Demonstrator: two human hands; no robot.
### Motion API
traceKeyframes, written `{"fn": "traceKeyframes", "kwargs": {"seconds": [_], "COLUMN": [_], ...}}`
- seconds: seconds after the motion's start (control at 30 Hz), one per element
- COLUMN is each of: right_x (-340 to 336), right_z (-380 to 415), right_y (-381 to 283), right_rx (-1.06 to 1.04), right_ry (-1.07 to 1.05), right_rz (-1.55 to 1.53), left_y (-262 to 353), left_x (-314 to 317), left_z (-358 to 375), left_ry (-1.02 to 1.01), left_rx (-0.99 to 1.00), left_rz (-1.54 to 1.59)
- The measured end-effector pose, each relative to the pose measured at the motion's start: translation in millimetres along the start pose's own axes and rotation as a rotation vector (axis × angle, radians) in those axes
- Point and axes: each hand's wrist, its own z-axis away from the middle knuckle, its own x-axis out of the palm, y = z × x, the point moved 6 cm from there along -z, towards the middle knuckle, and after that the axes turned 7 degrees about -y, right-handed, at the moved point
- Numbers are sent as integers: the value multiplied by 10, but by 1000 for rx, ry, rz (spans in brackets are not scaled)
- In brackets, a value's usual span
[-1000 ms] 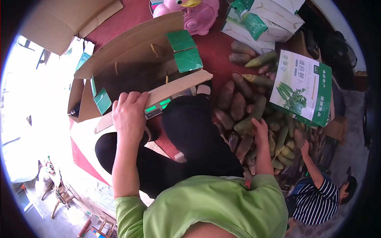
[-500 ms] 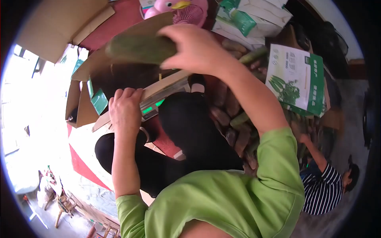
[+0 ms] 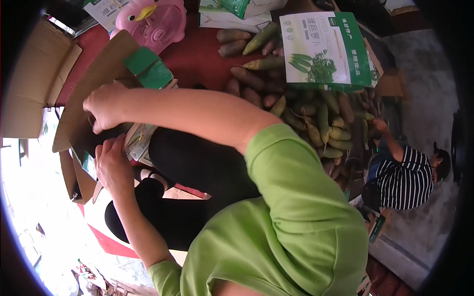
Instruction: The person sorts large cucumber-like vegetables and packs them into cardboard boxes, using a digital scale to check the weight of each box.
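Observation:
An open cardboard box (image 3: 97,74) stands at the left, and both my hands are at it. My right hand (image 3: 106,104) reaches over its opening with bent fingers; what it holds, if anything, is hidden. Closer to me, my left hand (image 3: 114,165) rests at the box's near edge, fingers bent over the rim, beside a scale (image 3: 142,140) partly covered by my right arm. Right of my arm lies a large pile of green and dark radishes (image 3: 323,121).
A pink bird-shaped fan (image 3: 160,27) stands at the top. A printed white and green carton (image 3: 321,49) lies on the radishes. Flat cardboard (image 3: 34,84) is at far left. At the right, another person in a striped shirt (image 3: 406,180) reaches to the pile.
My right hand has moved left and down over the box; the large green radish it held no longer shows. The view has shifted right, showing more of the pile.

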Motion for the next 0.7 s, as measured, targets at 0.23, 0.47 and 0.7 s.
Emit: {"fn": "traceKeyframes", "kwargs": {"seconds": [0.23,0.47,0.7], "right_x": [-786,-75,1246], "right_z": [1428,3314,4438], "right_y": [1039,2622,2986], "right_rx": [45,743,1088], "right_ry": [377,589,648], "right_rz": [-496,-361,-425], "left_y": [19,41,7], "left_x": [-11,-9,11], "left_z": [-26,-25,-42], "left_ry": [16,19,17], "left_rx": [-13,11,6], "left_rz": [22,46,7]}}
